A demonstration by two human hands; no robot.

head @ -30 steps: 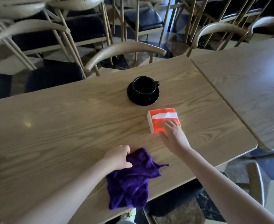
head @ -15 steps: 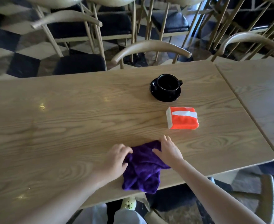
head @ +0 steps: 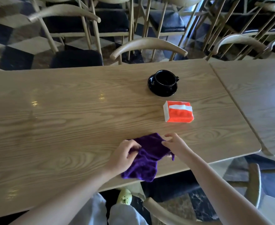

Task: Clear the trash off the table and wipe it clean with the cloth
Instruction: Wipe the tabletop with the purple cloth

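So both hands are on the purple cloth (head: 147, 157), which sits bunched up near the front edge of the wooden desk (head: 71, 114), a bit right of the middle, with its lower corner reaching just about to that edge. The left hand (head: 123, 155) has its fingers curled in and pinching the left side of the cloth, and the fabric looks a little lifted and rumpled there. The right hand (head: 175, 145) is at the cloth's upper right corner, thumb and first fingers closed on the fabric while the other fingers stick up loosely, so it's a light pinch and not a full fist. A small strip of the cloth hangs off on the right, just under that wrist. Further back on the desk, well apart from the hands, there's an orange tissue pack (head: 179, 114) lying flat with a white strip across its top, and just behind it a black cup (head: 166, 78) standing upright on a black saucer (head: 162, 89), handle pointing right. Can't tell if there's anything in the cup, it's just dark inside. A second desk (head: 257, 101) butts up against this one on the right, and wooden chairs with dark seats (head: 78, 58) are tucked in along the far side.
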